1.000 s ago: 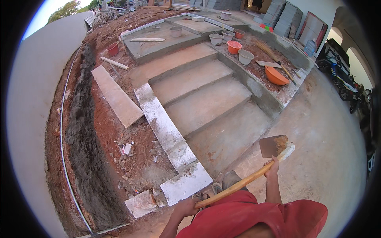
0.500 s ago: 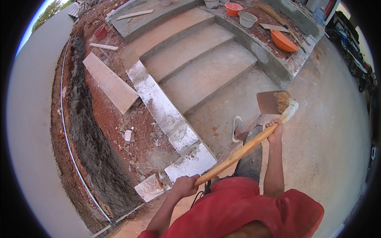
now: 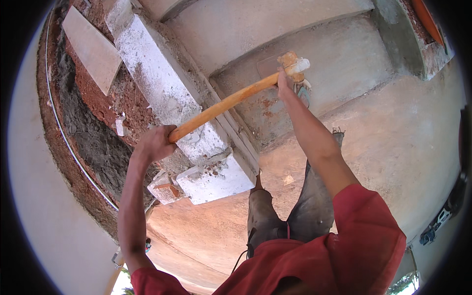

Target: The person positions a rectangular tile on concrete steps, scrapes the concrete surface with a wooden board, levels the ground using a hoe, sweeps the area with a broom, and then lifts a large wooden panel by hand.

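Both hands hold a hoe (image 3: 223,105) with a long wooden handle, slanting up from left to right. My left hand (image 3: 156,142) is wrapped round the handle's lower left end, over the white-faced low wall (image 3: 157,78). Near the head, my right hand (image 3: 284,84) is closed round the other end. The hoe's head is whitish at the handle's tip, with brown dirt stuck beside it. Its blade is hard to make out against the concrete step (image 3: 344,54). Close by the head is my sandalled foot (image 3: 303,96), partly hidden by my right arm.
To the left lie a pale board (image 3: 93,49), red soil with rubble, and a dark strip of wet-looking mortar (image 3: 93,130) along a pale wall. A broken block (image 3: 164,189) sits at the low wall's end. An orange basin (image 3: 427,22) is at the upper right.
The hoe has swung up and left, its head now over the lowest step. Both hands moved with it, keeping their hold. The view has tilted down, nearer the low wall.
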Demonstrator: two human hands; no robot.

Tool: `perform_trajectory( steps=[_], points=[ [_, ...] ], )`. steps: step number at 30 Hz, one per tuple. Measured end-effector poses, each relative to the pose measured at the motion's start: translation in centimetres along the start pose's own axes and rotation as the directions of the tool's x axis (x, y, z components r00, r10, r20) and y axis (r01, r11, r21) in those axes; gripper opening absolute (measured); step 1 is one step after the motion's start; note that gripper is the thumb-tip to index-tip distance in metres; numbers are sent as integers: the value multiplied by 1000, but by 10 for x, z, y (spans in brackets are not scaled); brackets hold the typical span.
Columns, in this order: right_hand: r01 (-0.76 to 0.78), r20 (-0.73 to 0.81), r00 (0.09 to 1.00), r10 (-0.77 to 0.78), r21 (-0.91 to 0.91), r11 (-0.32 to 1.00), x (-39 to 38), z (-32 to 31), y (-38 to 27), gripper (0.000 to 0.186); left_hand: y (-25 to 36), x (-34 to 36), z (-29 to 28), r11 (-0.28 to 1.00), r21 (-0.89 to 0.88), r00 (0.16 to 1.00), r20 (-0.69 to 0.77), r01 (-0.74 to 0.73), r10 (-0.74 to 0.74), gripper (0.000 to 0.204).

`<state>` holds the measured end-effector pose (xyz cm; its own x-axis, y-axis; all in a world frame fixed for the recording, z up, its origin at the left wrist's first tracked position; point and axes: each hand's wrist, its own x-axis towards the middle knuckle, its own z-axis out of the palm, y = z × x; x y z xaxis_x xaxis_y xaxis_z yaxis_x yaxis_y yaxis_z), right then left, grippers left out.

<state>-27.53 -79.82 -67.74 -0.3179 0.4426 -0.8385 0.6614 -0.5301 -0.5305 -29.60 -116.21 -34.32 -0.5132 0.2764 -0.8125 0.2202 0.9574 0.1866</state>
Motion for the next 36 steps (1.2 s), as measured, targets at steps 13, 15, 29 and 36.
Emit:
perform_trajectory(
  steps=[13, 15, 29, 36],
  points=[
    [-59, -13, 998, 59, 39, 998, -20, 148, 26, 62, -133, 47, -18, 910, -230, 937, 145, 345, -319, 32],
    [-45, -25, 999, 45, -8, 999, -27, 161, 35, 62, -141, 43, -23, 891, -216, 911, 203, 400, -359, 32],
    [-81, -68, 995, 74, -107, 991, -6, 194, 95, 62, -113, 17, -39, 884, -64, 864, 255, 463, -434, 20],
    [-215, 190, 962, 196, 86, 973, 5, 157, 90, 52, -29, -9, -29, 949, -80, 938, 198, 305, -285, 32]
  ],
)
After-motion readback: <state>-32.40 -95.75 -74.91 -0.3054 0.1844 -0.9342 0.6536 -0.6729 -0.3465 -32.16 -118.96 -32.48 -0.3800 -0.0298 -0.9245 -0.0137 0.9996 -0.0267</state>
